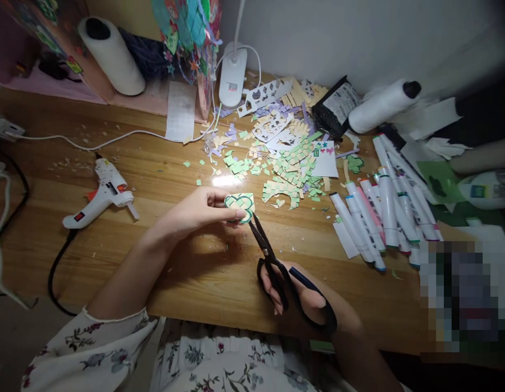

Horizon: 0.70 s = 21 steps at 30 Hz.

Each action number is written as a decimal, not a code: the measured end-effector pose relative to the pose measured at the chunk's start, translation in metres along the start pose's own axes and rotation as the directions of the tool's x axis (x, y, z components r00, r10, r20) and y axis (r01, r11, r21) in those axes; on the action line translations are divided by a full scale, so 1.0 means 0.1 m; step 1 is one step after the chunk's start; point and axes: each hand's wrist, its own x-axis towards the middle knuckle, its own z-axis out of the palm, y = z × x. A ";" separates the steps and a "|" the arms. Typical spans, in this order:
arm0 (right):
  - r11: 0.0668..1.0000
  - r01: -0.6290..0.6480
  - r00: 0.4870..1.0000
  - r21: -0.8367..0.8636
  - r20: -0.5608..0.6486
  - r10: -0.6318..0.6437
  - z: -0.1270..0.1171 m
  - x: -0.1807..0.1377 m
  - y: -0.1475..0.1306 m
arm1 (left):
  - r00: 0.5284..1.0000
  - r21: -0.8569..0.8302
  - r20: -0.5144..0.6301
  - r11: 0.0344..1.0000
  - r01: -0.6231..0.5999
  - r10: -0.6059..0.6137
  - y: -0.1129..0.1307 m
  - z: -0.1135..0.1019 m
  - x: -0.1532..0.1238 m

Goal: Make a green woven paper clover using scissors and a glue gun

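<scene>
1. One patterned paper piece (247, 202) is pinched by the left hand (201, 208), frame centre, partly thumb-covered.
2. Black scissors (266, 252) are gripped by the right hand (312, 295), lower centre; some fingers hidden by handles.
3. Blade-paper contact can't be made out.
4. Lower-right patch (464, 294) is pixelated, unreadable.

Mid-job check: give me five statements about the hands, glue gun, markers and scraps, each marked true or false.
1. The right hand holds the scissors. True.
2. The left hand holds the glue gun. False: it pinches a paper piece; the glue gun lies on the desk, further left.
3. The markers lie to the right of the heaped scraps. True.
4. All the scraps are purple. False: many are green.
5. The paper piece bears dark green outlines. True.
</scene>
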 end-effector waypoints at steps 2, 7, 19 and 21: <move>0.998 0.036 0.999 0.050 -0.026 -0.035 0.06 0.05 0.03 | 1.000 -0.030 0.013 1.000 0.005 -0.005 -0.01 0.04 0.01; 0.991 0.100 0.994 0.083 -0.061 -0.095 0.14 0.11 0.05 | 0.998 -0.106 0.066 0.994 -0.007 0.014 -0.03 0.10 0.03; 0.913 -0.164 0.932 -0.373 0.243 0.267 -0.36 -0.32 -0.55 | 0.919 0.088 0.379 0.993 0.083 -0.110 -0.08 0.02 0.01; 0.890 -0.124 0.912 -0.438 0.304 0.277 -0.40 -0.28 -0.65 | 0.887 0.098 0.445 0.992 0.084 -0.119 -0.11 0.06 0.03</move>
